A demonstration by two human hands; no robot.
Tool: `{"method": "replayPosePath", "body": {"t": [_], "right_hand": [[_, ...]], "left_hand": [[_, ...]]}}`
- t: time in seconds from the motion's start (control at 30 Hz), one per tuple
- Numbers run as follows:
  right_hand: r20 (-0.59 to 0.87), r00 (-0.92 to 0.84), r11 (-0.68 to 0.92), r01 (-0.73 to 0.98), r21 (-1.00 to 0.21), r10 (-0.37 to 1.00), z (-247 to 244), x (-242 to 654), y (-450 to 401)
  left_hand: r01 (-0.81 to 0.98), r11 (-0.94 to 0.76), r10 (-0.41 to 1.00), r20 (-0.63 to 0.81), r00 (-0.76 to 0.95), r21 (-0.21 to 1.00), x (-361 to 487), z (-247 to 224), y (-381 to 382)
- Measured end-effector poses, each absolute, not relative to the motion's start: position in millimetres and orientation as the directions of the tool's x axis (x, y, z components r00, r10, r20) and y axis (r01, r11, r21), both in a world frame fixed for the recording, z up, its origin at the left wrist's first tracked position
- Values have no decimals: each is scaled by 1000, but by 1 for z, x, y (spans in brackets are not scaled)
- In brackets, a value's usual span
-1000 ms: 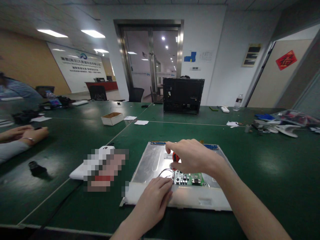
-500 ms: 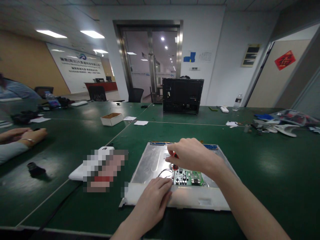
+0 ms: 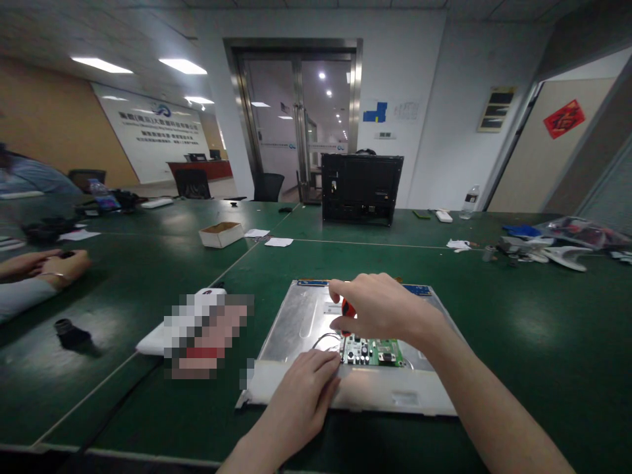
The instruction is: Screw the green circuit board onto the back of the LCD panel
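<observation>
A metal panel (image 3: pixel 291 322) lies flat on the green table, with a green circuit board (image 3: pixel 378 352) on it and a pale strip along its near edge. My right hand (image 3: pixel 382 306) is above the board's left part, its fingers wrapped round a red screwdriver (image 3: pixel 348 308) whose tip I cannot make out. At the board's lower left corner, my left hand (image 3: pixel 311 382) rests on the panel with its fingertips close together. Whatever may be under those fingertips is hidden. Thin dark wires (image 3: pixel 326 339) run beside the board's left edge.
A black monitor housing (image 3: pixel 363 187) stands at the back. Left of the panel are a white device (image 3: pixel 153 339), a small black object (image 3: pixel 72 334) and an open box (image 3: pixel 221 235). Another person's hands (image 3: pixel 64 266) are at far left, and plastic parts (image 3: pixel 528 247) lie at right.
My right hand has shifted its fingers slightly around the red handle. My left hand has hardly moved. The other person's hands have moved a little to the left.
</observation>
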State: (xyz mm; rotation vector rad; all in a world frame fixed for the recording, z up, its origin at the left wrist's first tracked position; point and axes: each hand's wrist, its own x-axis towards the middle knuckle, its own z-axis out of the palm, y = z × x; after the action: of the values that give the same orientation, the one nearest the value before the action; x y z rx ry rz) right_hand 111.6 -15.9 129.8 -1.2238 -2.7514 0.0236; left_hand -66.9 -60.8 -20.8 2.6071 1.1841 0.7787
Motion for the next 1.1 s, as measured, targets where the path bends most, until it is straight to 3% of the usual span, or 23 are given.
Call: {"method": "replayPosePath", "body": {"t": [0.3,0.67,1.1], "right_hand": [[105,-592,599,799,-52,799,130,107,-15],[123,-672,683,726,-83,730,129,114,-15],[103,-591,594,805,1,800,130,105,-17]], "left_hand": [[641,-686,724,410,554,345,-68,-23,-60],[637,-690,719,429,547,345,-67,-21,-61],[629,-691,718,430,546,355,-68,-24,-60]]}}
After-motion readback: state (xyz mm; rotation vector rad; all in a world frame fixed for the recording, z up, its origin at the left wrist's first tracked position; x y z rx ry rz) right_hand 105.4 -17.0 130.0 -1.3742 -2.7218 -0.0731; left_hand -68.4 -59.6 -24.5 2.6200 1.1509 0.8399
